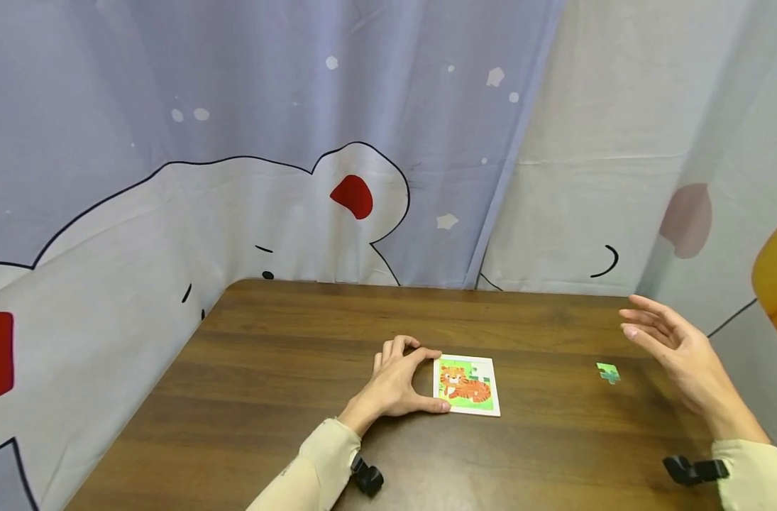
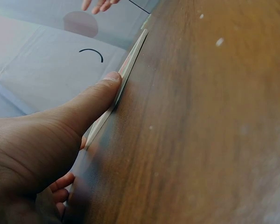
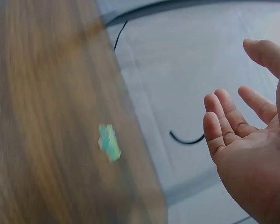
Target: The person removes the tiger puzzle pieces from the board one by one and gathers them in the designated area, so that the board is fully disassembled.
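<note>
The left hand (image 1: 393, 383) is gripping the tiger puzzle (image 1: 467, 389) by its edges between thumb and index finger, and the puzzle is lying flat on the table (image 1: 260, 383), showing a gap toward its upper right. The right hand (image 1: 691, 362) is hovering with relaxed fingers near a loose green piece (image 1: 608, 372), which is lying right of the puzzle.

From here I see softly glossy, grained wood on the table (image 1: 254, 376); creased, matt cloth curtain (image 1: 388, 92) at twelve o'clock; smooth puzzle board (image 1: 484, 367) at five; plastic-looking clip (image 1: 695, 471) at four.
</note>
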Available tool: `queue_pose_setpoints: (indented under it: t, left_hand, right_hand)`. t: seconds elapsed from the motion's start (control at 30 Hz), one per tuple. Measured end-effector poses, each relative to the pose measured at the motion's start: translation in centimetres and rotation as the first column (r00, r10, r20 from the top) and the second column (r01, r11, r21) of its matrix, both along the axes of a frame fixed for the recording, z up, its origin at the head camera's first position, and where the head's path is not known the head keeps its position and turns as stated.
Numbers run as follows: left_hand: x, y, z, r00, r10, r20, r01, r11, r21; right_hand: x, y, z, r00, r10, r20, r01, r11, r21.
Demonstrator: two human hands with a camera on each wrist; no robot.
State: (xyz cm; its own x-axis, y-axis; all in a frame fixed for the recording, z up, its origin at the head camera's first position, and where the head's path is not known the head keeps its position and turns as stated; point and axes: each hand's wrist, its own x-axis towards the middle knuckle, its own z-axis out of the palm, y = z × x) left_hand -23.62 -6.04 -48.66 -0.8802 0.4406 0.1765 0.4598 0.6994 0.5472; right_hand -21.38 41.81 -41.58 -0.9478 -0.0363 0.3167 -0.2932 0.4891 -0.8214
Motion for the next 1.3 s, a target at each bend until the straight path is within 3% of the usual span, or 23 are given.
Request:
queue_pose_setpoints:
  t: [0.13, 0.3, 0.5, 0.77, 1.13, 1.3]
  left_hand:
    - [0.0, 0.0, 0.0, 1.000, -0.001, -0.001, 0.001, 1.000, -0.006]
    - [0.0, -0.1, 0.0, 1.000, 0.000, 0.003, 0.000, 1.000, -0.006]
    - [-0.1, -0.1, -0.2, 1.000, 0.002, 0.002, -0.002, 1.000, -0.004]
    - [0.0, 0.0, 0.0, 1.000, 0.005, 0.014, -0.005, 1.000, -0.005]
    - [-0.1, -0.1, 0.0, 1.000, 0.016, 0.006, -0.016, 1.000, -0.009]
    - [0.0, -0.1, 0.0, 1.000, 0.005, 0.009, -0.005, 1.000, -0.002]
  right_hand:
    - [0.2, -1.4, 1.0, 0.997, 0.077, -0.032, -0.080, 0.990, -0.115]
    - [0.4, -3.2, 1.9, 0.976, 0.194, -0.096, -0.213, 0.943, -0.257]
    - [0.5, -5.1, 2.4, 0.957, 0.259, -0.129, -0.284, 0.923, -0.258]
    - [0.6, -7.6, 1.6, 0.945, 0.285, -0.163, -0.324, 0.886, -0.332]
    - [-0.3, -11.2, -0.2, 0.955, 0.275, -0.114, -0.295, 0.926, -0.237]
    - [-0.4, -12.1, -1.5, 0.958, 0.282, -0.051, -0.286, 0.934, -0.212]
